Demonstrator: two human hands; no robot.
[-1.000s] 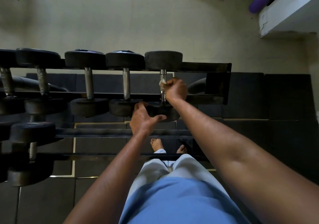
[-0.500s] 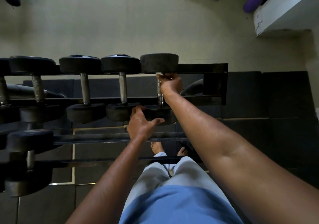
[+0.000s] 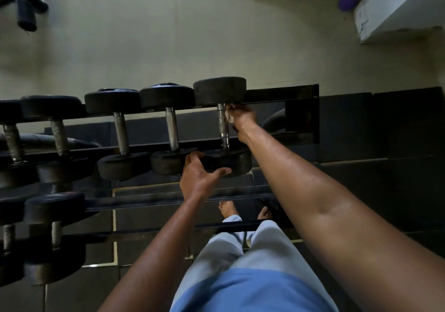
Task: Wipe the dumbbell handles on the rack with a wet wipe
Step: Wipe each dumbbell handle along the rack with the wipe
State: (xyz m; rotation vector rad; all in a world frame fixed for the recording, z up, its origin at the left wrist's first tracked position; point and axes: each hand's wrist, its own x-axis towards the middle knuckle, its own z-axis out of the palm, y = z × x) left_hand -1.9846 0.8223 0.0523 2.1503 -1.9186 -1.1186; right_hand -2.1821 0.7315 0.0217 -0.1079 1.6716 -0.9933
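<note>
My right hand (image 3: 242,121) pinches the wet wipe (image 3: 230,114) against the handle (image 3: 223,128) of the rightmost dumbbell on the rack (image 3: 302,113), near its far head; my left hand (image 3: 199,177) grips that dumbbell's near head (image 3: 237,161)

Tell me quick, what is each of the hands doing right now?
Left hand: grips the near weight head of the rightmost dumbbell.
Right hand: holds the wet wipe against that dumbbell's handle.
</note>
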